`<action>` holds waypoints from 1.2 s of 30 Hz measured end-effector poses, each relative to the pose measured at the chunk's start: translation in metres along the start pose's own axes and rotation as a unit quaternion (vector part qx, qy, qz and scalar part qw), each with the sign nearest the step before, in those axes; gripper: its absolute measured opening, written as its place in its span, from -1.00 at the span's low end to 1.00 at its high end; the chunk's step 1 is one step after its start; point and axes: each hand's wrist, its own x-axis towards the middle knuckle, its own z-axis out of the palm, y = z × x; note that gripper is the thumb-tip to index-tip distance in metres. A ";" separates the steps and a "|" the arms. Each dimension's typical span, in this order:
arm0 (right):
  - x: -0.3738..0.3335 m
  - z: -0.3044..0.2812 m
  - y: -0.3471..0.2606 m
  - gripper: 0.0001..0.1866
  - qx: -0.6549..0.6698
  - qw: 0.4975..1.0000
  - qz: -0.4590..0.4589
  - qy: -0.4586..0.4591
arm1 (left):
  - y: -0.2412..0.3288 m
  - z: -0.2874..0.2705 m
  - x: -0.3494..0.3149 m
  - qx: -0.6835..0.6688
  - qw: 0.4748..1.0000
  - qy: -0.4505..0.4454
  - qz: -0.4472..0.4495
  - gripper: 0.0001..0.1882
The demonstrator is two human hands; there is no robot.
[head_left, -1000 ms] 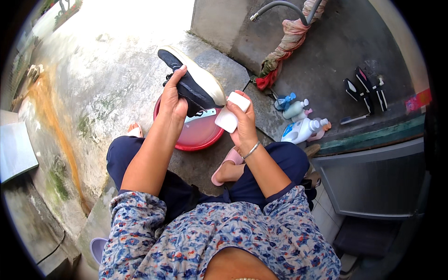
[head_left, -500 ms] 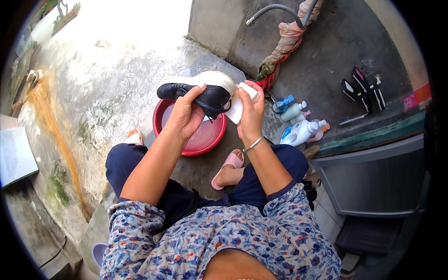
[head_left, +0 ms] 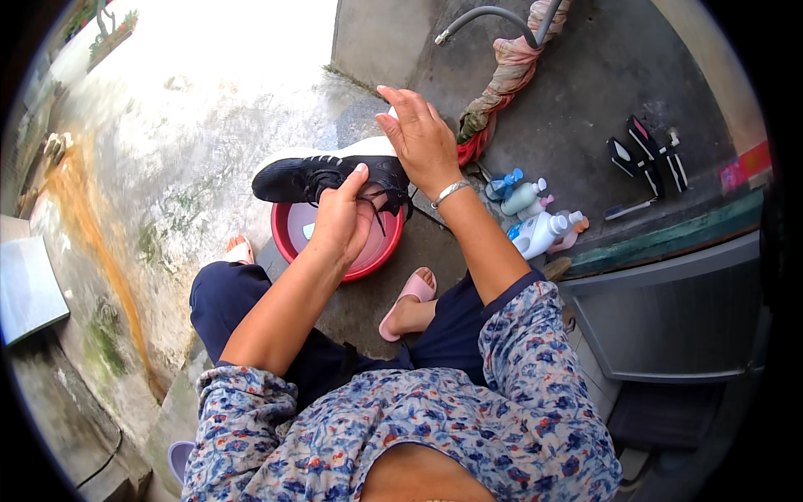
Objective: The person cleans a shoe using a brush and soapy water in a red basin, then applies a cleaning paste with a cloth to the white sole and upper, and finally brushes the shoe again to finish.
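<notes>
A black sneaker [head_left: 288, 177] with a white sole and black laces is held on its side above a red basin [head_left: 280, 238]. My left hand [head_left: 347, 209] grips it by the heel and ankle opening, thumb on top. At the heel end, my right hand [head_left: 420, 144] is raised against the white sole, its back toward me and fingers bent. A small bit of a white sponge [head_left: 392, 112] shows past its fingers; the rest is hidden behind the hand. Cloudy water fills the basin, with a pale piece [head_left: 309, 230] in it.
Right of the basin stand several bottles [head_left: 535, 234], some with pump tops. Black-and-white brushes [head_left: 648, 159] lie farther right, beside a green ledge [head_left: 661, 241]. A cloth-wrapped pipe [head_left: 510, 79] with a grey hose [head_left: 481, 12] rises behind. A grey panel [head_left: 669, 318] stands near my right.
The sneaker has shifted left and turned to show more of its laces. My right hand has moved up and left, from beside the heel to over the sole, covering most of the sponge.
</notes>
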 end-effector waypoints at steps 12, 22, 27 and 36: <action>-0.007 -0.005 0.012 -0.59 0.090 0.989 0.103 -0.057 | -0.006 -0.016 0.004 0.039 0.999 -0.036 0.000 -0.81; -0.015 -0.027 0.002 -0.50 0.612 0.727 0.255 0.178 | 0.023 -0.004 0.003 0.147 0.985 -0.066 0.056 -0.64; -0.025 -0.039 -0.031 -0.61 0.608 0.776 0.117 0.122 | 0.014 0.006 -0.006 0.199 0.975 -0.072 0.071 -0.56; -0.015 -0.024 -0.039 -0.59 0.633 0.765 0.092 0.067 | 0.015 -0.003 -0.008 0.297 0.923 -0.143 0.199 -0.61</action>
